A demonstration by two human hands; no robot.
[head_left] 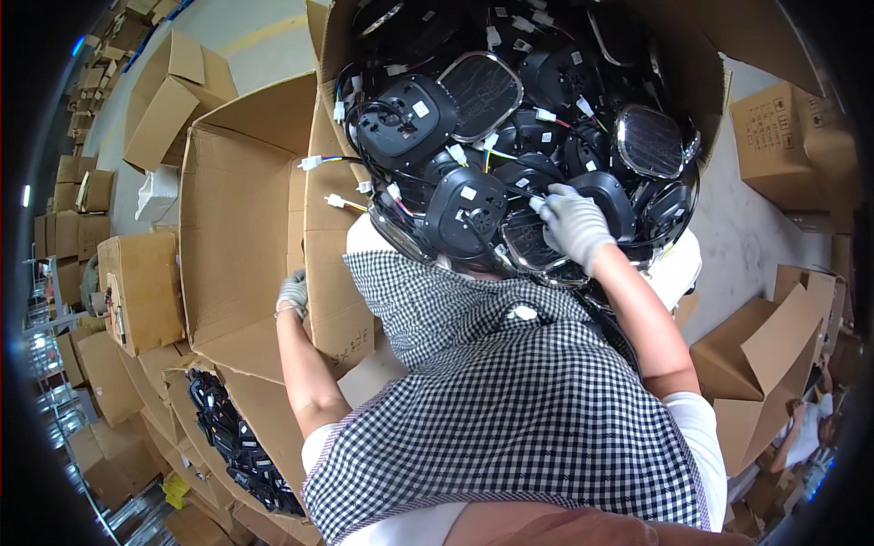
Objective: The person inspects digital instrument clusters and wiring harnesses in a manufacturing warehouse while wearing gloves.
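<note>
A large carton (pixel 715 118) in front of me is heaped with black rounded-square plastic units, such as the black housing (pixel 464 214) near its close edge. Some show a dark glossy face with a chrome rim, like the chrome-rimmed unit (pixel 649 142) on the right. Wires with white plugs (pixel 311 163) stick out among them. My right hand (pixel 575 226), in a pale glove, reaches onto the heap with its fingers bent together; what they hold, if anything, I cannot make out. My left hand (pixel 293 293), also gloved, grips the edge of the empty open carton (pixel 238 227) at left.
A box of small black parts (pixel 241 446) stands at lower left. One closed carton (pixel 141 291) is beyond the empty one. Printed cartons (pixel 774 132) and an open carton (pixel 756 350) stand at right. Another person (pixel 806 428) is at the far lower right.
</note>
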